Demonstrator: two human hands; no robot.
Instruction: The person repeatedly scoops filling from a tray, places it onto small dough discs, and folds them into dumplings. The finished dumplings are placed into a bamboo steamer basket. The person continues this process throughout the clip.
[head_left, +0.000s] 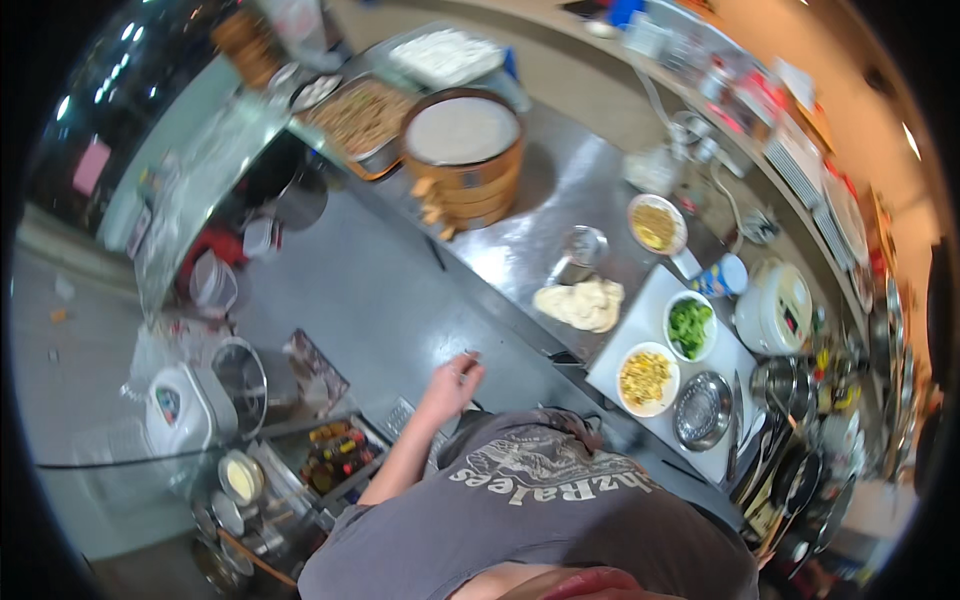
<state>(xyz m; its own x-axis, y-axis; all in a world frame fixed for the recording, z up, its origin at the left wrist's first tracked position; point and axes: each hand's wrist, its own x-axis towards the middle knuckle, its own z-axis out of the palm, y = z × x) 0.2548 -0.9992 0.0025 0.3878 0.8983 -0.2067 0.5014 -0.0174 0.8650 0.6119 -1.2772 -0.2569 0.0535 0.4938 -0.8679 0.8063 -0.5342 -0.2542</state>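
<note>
My left hand (454, 381) hangs over the grey floor, fingers loosely bent and holding nothing. At the right edge of my shirt, a small patch of skin, perhaps my right hand (765, 559), shows beside a wooden handle (772, 534); its grip is hidden. On the metal worktop (487, 259) lie pale dough (581, 304) and a clear cup (586, 246). A white board (660, 289) holds a bowl of chopped greens (688, 328), a bowl of yellow chopped food (645, 379), a metal bowl (703, 411) and a knife (733, 427). A stacked bamboo steamer (465, 161) stands farther back.
Behind the steamer are a tray of brown filling (364, 116) and a container of white food (448, 58). A rice cooker (772, 307) and pans (796, 476) stand right. At left are a white appliance (187, 412), a clear bin (214, 285) and an open drawer (341, 457).
</note>
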